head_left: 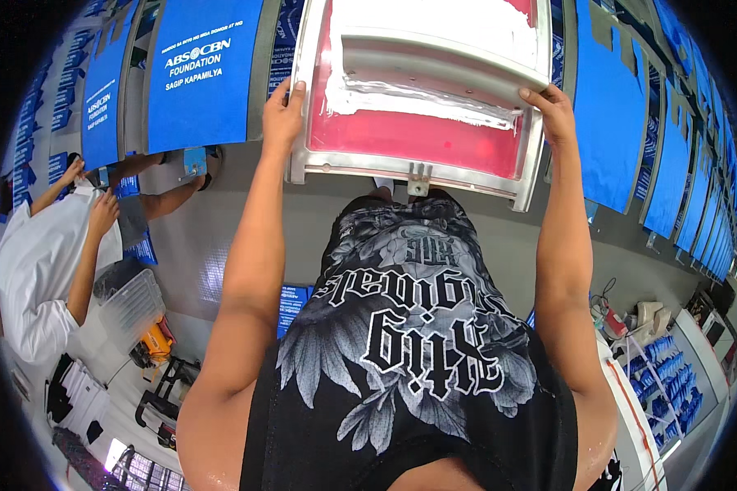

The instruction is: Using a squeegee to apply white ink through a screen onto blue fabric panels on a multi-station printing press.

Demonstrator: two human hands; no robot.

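A silver metal screen frame [299, 155] with pink mesh [418, 141] fills the top centre. White ink [434, 12] is smeared over the mesh, with a long metal bar [434, 61] lying across it. My left hand [285, 114] is closed on the frame's left side. On the opposite side, my right hand [553, 114] grips the frame, its thumb near the bar's right end. A small metal bracket [418, 182] sticks out from the frame's near edge, above my body.
Rows of boards with blue printed sheets [610, 106] flank the screen. A co-worker in white [37, 270] is at left. A plastic crate [131, 311] and yellow tool [151, 344] sit below. A rack of blue items [663, 385] stands lower right.
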